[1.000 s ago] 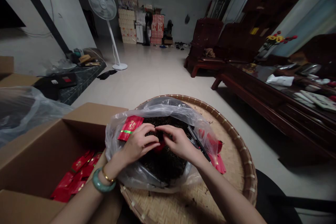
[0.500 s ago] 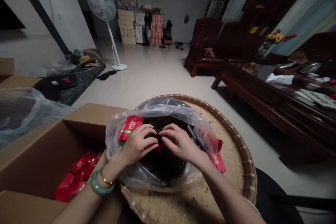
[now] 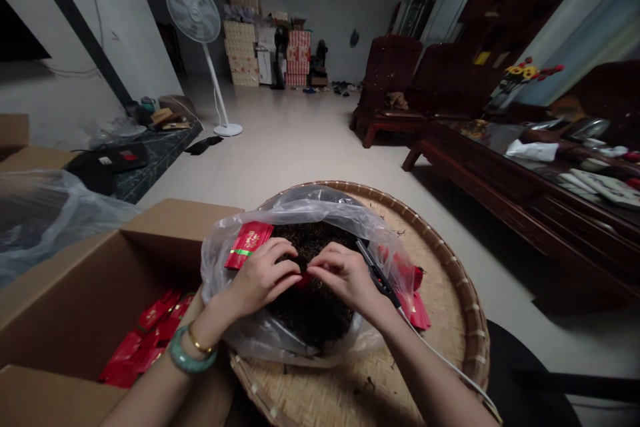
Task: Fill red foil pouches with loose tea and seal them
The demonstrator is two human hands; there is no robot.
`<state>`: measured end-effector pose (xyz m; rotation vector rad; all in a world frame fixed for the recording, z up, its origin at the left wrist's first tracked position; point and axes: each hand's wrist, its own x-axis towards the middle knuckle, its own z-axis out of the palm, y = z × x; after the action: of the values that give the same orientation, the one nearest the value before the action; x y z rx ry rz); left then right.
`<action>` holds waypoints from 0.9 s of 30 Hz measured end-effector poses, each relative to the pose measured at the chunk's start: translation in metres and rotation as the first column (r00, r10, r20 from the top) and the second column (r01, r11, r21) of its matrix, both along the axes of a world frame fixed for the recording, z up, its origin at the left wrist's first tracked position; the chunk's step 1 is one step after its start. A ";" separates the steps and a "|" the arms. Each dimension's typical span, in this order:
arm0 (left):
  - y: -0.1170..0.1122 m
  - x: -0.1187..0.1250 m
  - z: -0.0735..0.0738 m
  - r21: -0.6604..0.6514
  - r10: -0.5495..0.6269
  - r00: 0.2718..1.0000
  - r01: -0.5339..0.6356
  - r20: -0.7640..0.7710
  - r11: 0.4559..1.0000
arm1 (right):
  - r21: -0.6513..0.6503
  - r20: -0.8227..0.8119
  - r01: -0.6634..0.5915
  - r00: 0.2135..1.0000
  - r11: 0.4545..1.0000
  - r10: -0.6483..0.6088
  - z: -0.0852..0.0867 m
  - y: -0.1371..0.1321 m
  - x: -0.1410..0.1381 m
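Note:
A clear plastic bag (image 3: 325, 211) full of dark, loose dried tea leaves (image 3: 320, 323) lies open before me. My left hand (image 3: 265, 273) is over the leaves, its fingers curled about a small red packet (image 3: 303, 281) that is mostly hidden. Thumb and fingers of my right hand (image 3: 345, 275) are pinched together at the packet's top; whatever they hold is too small to make out. Left of the hands, a stack of flat red packets (image 3: 247, 245) rests on the leaves. A black, pen-like device (image 3: 375, 268) with a white cord lies beside my right hand.
Under the bag is a round woven bamboo tray (image 3: 450, 320). More red packets (image 3: 416, 310) lie on its right side. At left stands an open cardboard box (image 3: 65, 293) containing filled red packets (image 3: 135, 347). A white fan (image 3: 195, 10) and a wooden table (image 3: 480, 193) stand farther off.
My right hand's fingers have drawn together into a pinch, and its wrist has shifted slightly left. The cord beside the right forearm is now more exposed. My left hand has barely moved.

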<state>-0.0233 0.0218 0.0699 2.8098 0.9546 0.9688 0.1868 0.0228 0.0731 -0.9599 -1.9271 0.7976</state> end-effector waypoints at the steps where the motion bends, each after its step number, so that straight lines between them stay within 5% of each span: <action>1: 0.000 -0.001 0.001 -0.008 -0.004 1.000 0.004 -0.009 1.000 | -0.015 -0.063 0.052 0.997 0.999 -0.052 0.000 0.002 0.003; 5: 0.000 -0.001 0.002 -0.005 -0.027 1.000 0.027 -0.005 1.000 | -0.064 -0.134 0.221 0.964 0.973 -0.228 -0.001 0.004 0.013; 11: 0.000 0.001 -0.001 0.033 -0.032 0.999 0.031 0.016 0.999 | 0.029 0.196 -0.094 0.977 0.995 0.087 -0.005 -0.009 0.004; 14: -0.001 0.000 -0.002 0.002 -0.026 0.998 0.026 0.060 1.000 | 0.056 0.314 -0.075 0.948 0.996 0.054 -0.008 -0.011 -0.002; 20: 0.005 -0.001 -0.006 -0.185 0.203 0.959 -0.166 0.199 0.969 | 0.094 0.321 -0.080 0.946 0.992 0.046 -0.011 -0.011 -0.007; 27: 0.011 0.006 0.002 -0.359 0.095 0.978 -0.024 0.183 0.933 | 0.097 0.263 -0.096 0.962 0.991 0.068 -0.014 -0.012 -0.010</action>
<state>-0.0169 0.0327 0.0717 2.3526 1.0704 0.9488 0.1764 0.0105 0.0596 -0.9612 -2.2249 0.6297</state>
